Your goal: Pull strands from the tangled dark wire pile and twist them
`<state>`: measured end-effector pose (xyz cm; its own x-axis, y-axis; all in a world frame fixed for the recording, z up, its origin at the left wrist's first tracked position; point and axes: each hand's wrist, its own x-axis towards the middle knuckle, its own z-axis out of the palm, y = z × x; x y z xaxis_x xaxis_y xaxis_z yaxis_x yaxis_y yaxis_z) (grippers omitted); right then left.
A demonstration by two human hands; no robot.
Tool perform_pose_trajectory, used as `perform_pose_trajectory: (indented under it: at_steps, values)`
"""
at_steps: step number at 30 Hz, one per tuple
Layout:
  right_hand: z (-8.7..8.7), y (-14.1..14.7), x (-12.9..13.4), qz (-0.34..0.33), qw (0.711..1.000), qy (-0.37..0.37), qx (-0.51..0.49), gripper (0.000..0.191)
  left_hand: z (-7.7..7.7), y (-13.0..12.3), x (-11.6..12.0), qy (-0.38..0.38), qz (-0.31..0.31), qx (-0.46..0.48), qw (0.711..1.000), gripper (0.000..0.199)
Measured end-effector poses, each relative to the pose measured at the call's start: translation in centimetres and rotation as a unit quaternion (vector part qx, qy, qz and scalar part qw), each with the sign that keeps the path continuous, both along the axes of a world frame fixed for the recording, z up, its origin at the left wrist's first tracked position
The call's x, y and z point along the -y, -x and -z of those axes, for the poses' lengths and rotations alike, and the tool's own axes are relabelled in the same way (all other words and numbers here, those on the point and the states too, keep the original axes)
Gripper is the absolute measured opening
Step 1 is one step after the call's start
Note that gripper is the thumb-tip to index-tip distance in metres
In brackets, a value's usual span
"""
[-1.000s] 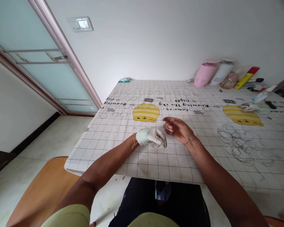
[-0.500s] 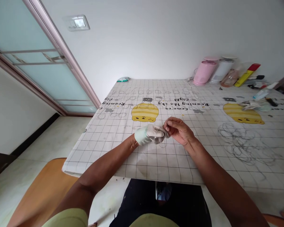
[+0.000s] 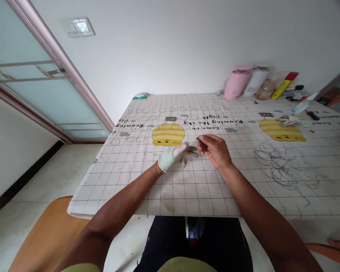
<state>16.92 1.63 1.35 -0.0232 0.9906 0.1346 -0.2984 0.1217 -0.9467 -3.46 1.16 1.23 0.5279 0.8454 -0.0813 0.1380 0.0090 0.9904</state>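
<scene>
Above the near half of the tabletop (image 3: 155,198), the pale glove (image 3: 166,160) is on the left hand (image 3: 180,153), its fingers loosely spread with nothing seen in them; it looks thin, light, soft and stretchy, best gripped at the cuff. Just to its right, the bare right hand (image 3: 215,151) has thumb and finger drawn narrow, whether around something I cannot tell. Farther right lies a crumpled, limp pale bundle (image 3: 297,120), with a pink container (image 3: 237,85) at the far edge.

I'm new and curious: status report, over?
Gloved left hand open. Bare right hand pinching; anything held too small to tell. Dark tangled strands right of both.
</scene>
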Motion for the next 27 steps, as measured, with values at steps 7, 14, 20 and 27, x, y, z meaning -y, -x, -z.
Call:
perform_pose_trajectory:
  at_steps: [7, 14, 20, 27]
  values:
    - [1.0, 0.2, -0.4, 0.053, 0.993, -0.050, 0.095, 0.029, 1.5, -0.3, -0.4, 0.058, -0.042, 0.065, 0.995, 0.046]
    - [1.6, 1.3, 0.6, 0.085, 0.945, -0.116, 0.293, 0.032, 0.9, -0.9, -0.7, 0.110, -0.125, 0.074, 0.983, 0.031]
    - [2.9, 2.3, 0.7, 0.075, 0.960, -0.130, 0.235, 0.026, -0.1, -1.3, -0.4, 0.079, -0.177, -0.013, 0.981, 0.029]
    - [2.9, 1.7, 0.4, 0.068, 0.950, -0.147, 0.268, 0.023, -0.3, -1.4, -0.2, 0.048, -0.185, -0.028, 0.981, 0.031]
